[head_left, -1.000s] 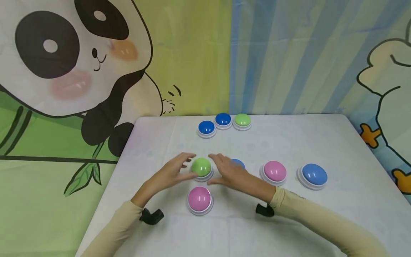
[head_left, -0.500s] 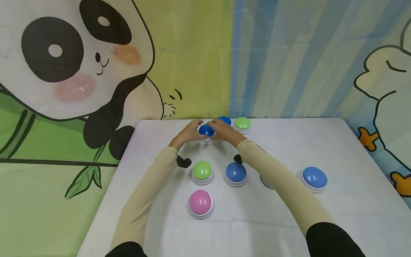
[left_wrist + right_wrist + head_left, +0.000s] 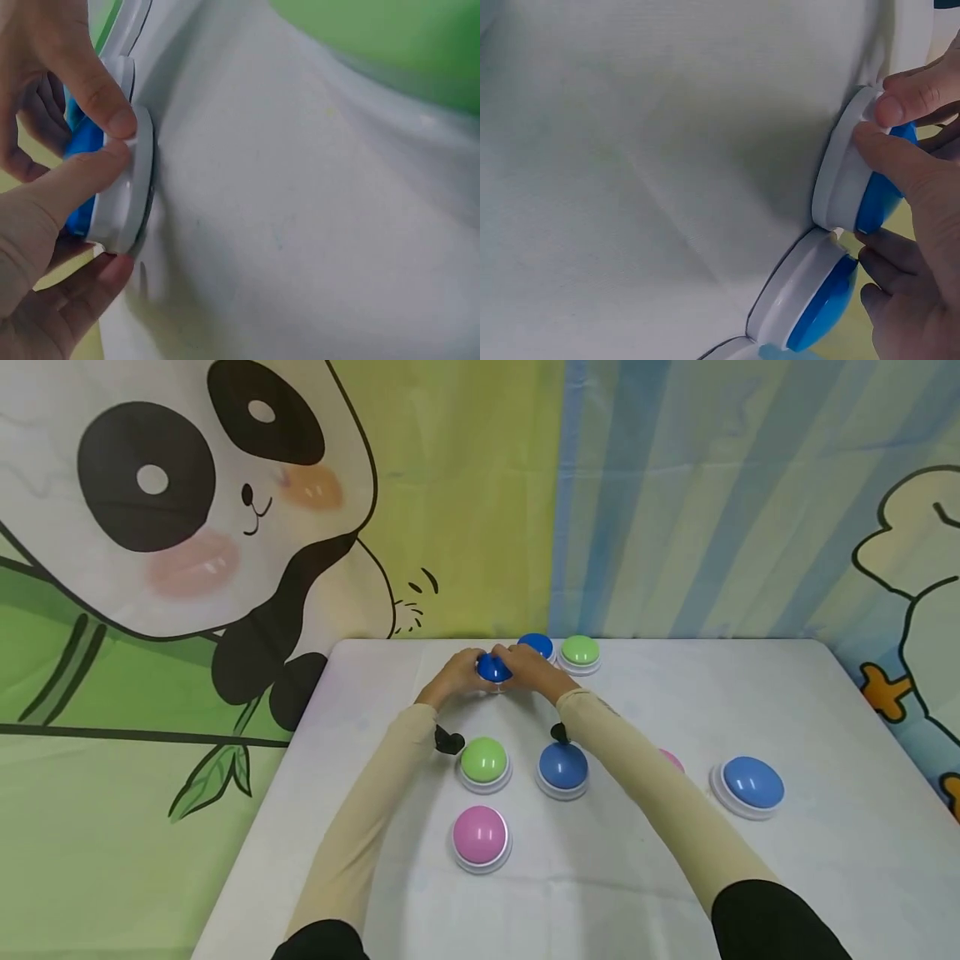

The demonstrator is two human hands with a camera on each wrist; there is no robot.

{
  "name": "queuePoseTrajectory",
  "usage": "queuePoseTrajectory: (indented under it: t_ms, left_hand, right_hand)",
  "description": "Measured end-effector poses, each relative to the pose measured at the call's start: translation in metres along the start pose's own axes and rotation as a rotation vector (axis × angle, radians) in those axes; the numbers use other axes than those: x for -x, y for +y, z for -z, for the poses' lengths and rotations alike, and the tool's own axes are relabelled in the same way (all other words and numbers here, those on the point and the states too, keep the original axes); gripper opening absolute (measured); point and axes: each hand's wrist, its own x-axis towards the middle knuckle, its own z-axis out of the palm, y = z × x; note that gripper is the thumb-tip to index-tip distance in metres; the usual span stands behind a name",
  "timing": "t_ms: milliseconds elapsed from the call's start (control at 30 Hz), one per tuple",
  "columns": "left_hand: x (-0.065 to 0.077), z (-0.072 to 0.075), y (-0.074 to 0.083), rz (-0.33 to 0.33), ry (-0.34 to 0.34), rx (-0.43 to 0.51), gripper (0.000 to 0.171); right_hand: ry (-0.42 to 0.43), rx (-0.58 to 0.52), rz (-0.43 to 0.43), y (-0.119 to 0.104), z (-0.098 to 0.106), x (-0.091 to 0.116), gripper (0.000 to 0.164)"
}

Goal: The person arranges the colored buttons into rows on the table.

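Near the far edge of the table, a dark blue dome push button [image 3: 493,667] with a white base sits between both hands. My left hand [image 3: 453,679] grips it from the left, and my right hand [image 3: 536,672] grips it from the right. In the left wrist view both thumbs press the white base [image 3: 122,199] on the near side, with fingers curled behind. The right wrist view shows the base's rim down at the tabletop. A second dark blue button [image 3: 799,300] stands right beside it, and a light green button [image 3: 581,651] follows to the right.
Nearer on the white table [image 3: 637,893] stand a green button [image 3: 483,760], a lighter blue button [image 3: 563,766] and a pink button [image 3: 480,835]. My right forearm mostly hides another pink button [image 3: 671,760]. Another blue button [image 3: 753,782] stands far right. A panda-printed backdrop [image 3: 300,527] rises behind.
Both hands have moved away from around the near green button to the far dark blue button. Their fingers have closed onto it in the last half second.
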Motion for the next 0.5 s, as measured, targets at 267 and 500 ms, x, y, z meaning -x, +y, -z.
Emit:
queuePoseTrajectory:
  t_ms: [267,500]
  left_hand:
    - [0.010,0.009,0.006,-0.106,0.062,0.061,0.074]
    - [0.048,0.009,0.022,-0.130,-0.007,0.030,0.075]
  right_hand:
    - [0.054,-0.193,-0.029,-0.001,0.017,0.024,0.063]
    - [0.048,-0.176,0.042,-0.017,0.026,0.065,0.065]
